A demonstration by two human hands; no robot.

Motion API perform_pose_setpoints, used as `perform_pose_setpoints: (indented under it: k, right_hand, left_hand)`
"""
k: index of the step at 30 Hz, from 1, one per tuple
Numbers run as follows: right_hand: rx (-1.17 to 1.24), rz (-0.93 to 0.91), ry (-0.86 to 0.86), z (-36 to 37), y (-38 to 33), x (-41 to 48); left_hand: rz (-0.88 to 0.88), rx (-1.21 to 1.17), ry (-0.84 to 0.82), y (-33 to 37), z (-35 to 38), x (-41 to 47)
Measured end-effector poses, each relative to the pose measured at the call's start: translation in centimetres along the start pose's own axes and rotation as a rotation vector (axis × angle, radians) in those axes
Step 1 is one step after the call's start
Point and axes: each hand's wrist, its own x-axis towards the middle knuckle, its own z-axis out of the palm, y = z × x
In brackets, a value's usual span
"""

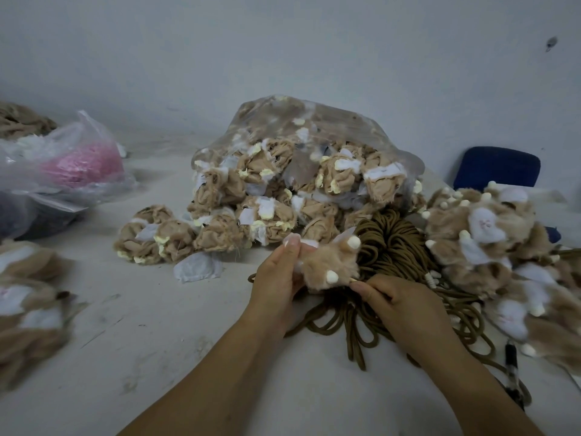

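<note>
The left hand (pixel 276 275) grips the left edge of a small plush piece (pixel 330 265), with the thumb and fingers curled around its white lining. The piece is held just above the tabletop (pixel 157 325), in front of a bundle of brown cord (pixel 390 243). It is tan fur with cream tips. I judge it to be very light, soft and without any stiffness, so it will fold and hang wherever it is not supported. The fur may slip a little, and the sewn edge and the firm little tips look like the better places to hold. The right hand (pixel 399 297) pinches the lower right corner of the piece, at a pale tip, between the thumb and forefinger.
</note>
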Motion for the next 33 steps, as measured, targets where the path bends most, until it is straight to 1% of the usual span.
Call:
perform_pose_setpoints:
  k: [4, 6, 10, 14, 19, 22, 26, 28, 30, 33]
  right_hand:
    - [-0.039, 0.028, -0.02, 0.5, -0.5, -0.1]
    - [-0.031, 0.039, -0.018, 0.8, -0.6, -0.1]
    - [0.006, 0.036, 0.016, 1.2, -0.9, -0.4]
    - [0.068, 0.045, 0.012, 1.5, -1.4, -0.7]
    - [0.243, 0.149, -0.02, 1.6, -2.3, -0.7]
    - [0.287, 0.159, -0.027, 1.4, -2.2, -0.4]
    - [0.22, 0.14, -0.033, 1.1, -1.5, -0.3]
    - [0.214, 0.131, -0.031, 1.0, -1.3, -0.4]
    - [0.223, 0.128, -0.035, 1.0, -1.1, -0.5]
    - [0.249, 0.133, -0.043, 1.0, -1.1, -0.4]
  left_hand:
    - [-0.094, -0.044, 0.027, -0.2, 0.3, 0.1]
    - [-0.103, -0.056, 0.021, -0.4, 0.4, 0.1]
    - [-0.061, 0.028, 0.014, -0.7, 0.7, -0.1]
    - [-0.031, 0.1, 0.009, -0.9, 0.9, -0.1]
    - [0.049, 0.13, -0.044, -0.6, 0.6, -0.1]
    - [0.055, 0.069, -0.024, -0.4, 0.4, -0.3]
    - [-0.027, -0.098, 0.015, 0.0, 0.6, -0.4]
    - [-0.056, -0.138, 0.013, 0.2, 0.6, -0.4]
    - [-0.076, -0.171, 0.0, 0.4, 0.4, -0.3]
    - [-0.126, -0.219, -0.08, 0.6, 0.1, -0.4]
